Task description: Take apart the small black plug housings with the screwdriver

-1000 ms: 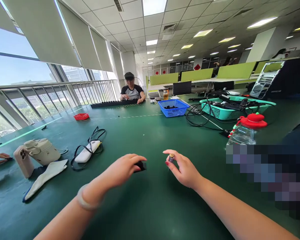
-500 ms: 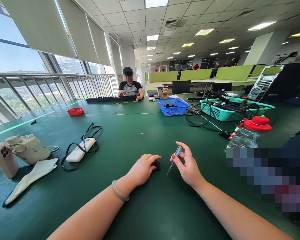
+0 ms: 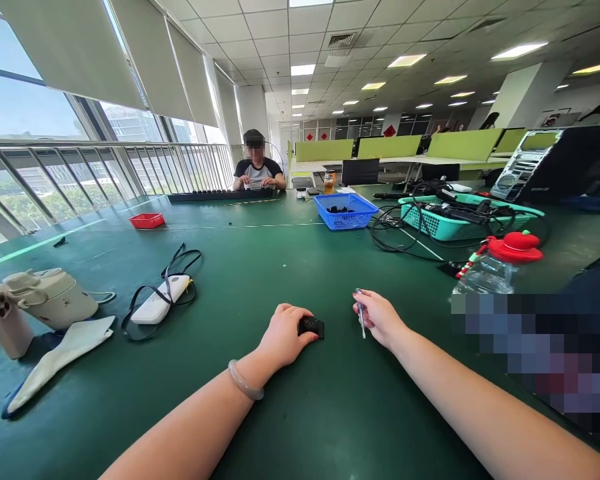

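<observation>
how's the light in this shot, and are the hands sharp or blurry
Head view: strong daylight through the windows on the left, plus lit ceiling panels; head view: the left hand and right hand look fairly sharp; head view: blocky pixelation covers part of the lower right, overlapping the bottle.

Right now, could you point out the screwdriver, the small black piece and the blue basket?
Screwdriver point(image 3: 363, 323): head view, its lower half.
Small black piece point(image 3: 312, 325): head view, its upper face.
Blue basket point(image 3: 348, 221): head view, its near wall.
</observation>
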`<act>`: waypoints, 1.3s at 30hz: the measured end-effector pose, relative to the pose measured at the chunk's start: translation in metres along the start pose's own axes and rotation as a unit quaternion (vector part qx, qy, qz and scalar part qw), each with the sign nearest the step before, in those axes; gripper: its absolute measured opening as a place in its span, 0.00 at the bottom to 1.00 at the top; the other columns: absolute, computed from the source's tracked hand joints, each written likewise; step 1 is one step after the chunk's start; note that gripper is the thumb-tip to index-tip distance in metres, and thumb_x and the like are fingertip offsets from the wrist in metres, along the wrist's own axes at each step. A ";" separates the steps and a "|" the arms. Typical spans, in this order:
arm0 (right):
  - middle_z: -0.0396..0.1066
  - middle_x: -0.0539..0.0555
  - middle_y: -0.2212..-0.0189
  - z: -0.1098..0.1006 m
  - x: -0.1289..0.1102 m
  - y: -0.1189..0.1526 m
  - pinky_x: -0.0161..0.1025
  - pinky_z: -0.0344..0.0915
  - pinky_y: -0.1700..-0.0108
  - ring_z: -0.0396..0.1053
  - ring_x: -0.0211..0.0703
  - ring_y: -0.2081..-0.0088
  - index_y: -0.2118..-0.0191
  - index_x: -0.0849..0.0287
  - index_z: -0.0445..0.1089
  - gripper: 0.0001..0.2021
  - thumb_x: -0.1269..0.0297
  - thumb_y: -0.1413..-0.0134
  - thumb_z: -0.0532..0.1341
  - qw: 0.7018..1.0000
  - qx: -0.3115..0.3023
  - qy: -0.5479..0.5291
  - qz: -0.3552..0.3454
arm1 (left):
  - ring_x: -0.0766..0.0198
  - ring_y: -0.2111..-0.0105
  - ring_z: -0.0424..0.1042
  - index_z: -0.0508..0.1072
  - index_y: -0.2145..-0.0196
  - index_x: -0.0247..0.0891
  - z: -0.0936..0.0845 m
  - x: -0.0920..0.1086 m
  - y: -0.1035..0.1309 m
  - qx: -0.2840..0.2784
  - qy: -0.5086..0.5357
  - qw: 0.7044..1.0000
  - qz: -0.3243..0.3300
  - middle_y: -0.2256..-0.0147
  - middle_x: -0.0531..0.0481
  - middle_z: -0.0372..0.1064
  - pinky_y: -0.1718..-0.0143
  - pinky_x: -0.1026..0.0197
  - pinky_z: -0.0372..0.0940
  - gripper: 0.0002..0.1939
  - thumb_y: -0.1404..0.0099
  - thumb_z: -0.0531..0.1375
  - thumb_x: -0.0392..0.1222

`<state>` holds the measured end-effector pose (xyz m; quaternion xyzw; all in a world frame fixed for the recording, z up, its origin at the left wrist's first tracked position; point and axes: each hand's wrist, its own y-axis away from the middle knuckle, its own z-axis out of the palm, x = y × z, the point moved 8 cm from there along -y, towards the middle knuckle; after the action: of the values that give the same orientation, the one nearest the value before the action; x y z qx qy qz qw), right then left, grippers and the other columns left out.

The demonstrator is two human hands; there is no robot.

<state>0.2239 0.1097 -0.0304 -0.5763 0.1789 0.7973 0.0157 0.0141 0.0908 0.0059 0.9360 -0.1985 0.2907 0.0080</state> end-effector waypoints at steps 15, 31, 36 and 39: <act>0.73 0.47 0.73 0.013 -0.011 0.031 0.35 0.61 0.76 0.63 0.34 0.80 0.63 0.54 0.67 0.21 0.58 0.63 0.74 0.988 -0.083 -0.101 -0.081 | 0.41 0.36 0.54 0.73 0.61 0.42 0.003 -0.005 -0.002 0.019 -0.025 0.999 0.023 0.48 0.44 0.71 0.36 0.36 0.53 0.21 0.48 0.73 0.50; 0.75 0.50 0.70 0.031 -0.034 0.081 0.40 0.67 0.71 0.67 0.38 0.78 0.57 0.52 0.59 0.14 0.47 0.34 0.54 0.905 -0.148 0.174 -0.358 | 0.42 0.36 0.55 0.75 0.60 0.43 0.004 -0.002 -0.003 0.021 -0.024 0.999 0.024 0.47 0.46 0.71 0.35 0.35 0.52 0.19 0.47 0.73 0.47; 0.77 0.50 0.68 0.034 -0.040 0.091 0.41 0.70 0.69 0.70 0.39 0.76 0.54 0.50 0.55 0.11 0.50 0.32 0.52 0.881 -0.143 0.185 -0.412 | 0.43 0.36 0.55 0.75 0.59 0.43 0.004 -0.003 -0.003 0.021 -0.026 0.999 0.030 0.47 0.45 0.71 0.35 0.35 0.52 0.18 0.45 0.72 0.47; 0.77 0.53 0.64 0.043 -0.035 0.094 0.41 0.72 0.68 0.72 0.39 0.75 0.53 0.50 0.56 0.10 0.52 0.31 0.52 0.866 -0.179 0.218 -0.413 | 0.44 0.36 0.55 0.76 0.58 0.43 0.004 -0.002 -0.002 0.028 -0.028 0.999 0.035 0.48 0.46 0.71 0.35 0.35 0.52 0.16 0.44 0.71 0.46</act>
<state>0.1747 0.0412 0.0382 -0.7497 -0.2225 0.5901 0.2004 0.0156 0.0931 0.0018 0.9359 -0.2234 0.2703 -0.0342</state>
